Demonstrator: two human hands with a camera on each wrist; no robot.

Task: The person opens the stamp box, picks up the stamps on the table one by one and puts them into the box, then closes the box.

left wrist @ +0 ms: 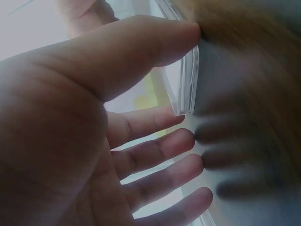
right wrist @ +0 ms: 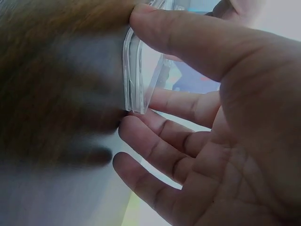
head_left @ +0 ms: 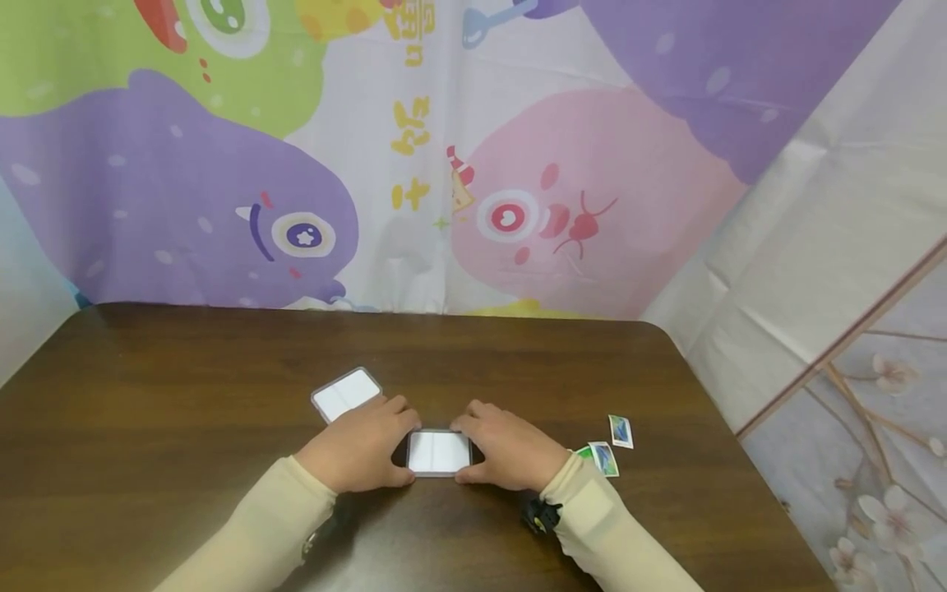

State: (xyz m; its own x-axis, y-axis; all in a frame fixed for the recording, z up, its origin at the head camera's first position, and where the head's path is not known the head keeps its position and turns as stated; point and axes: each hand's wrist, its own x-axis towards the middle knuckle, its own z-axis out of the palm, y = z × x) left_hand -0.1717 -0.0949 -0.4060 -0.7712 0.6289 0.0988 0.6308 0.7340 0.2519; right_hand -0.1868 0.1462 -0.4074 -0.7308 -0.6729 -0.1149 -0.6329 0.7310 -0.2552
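Note:
A small rectangular clear plastic case [head_left: 439,453], looking white inside, lies near the front middle of the dark table between both hands. My left hand [head_left: 364,446] grips its left end, thumb on the near corner and index finger at the far corner. The right hand [head_left: 512,448] grips the opposite end the same way. In the left wrist view, the layered clear edge of the case [left wrist: 187,87] shows between thumb and index finger, the other fingertips down by the table. The right wrist view shows the other end of the case [right wrist: 136,77] pinched likewise.
A second clear-rimmed rectangular piece [head_left: 344,393], white on its face, lies tilted beyond the left hand, which partly covers it. Right of the right hand are a small stamp-like picture [head_left: 621,432] and a overlapping pair [head_left: 604,460]. A cartoon-printed curtain [head_left: 414,263] stands along the back edge.

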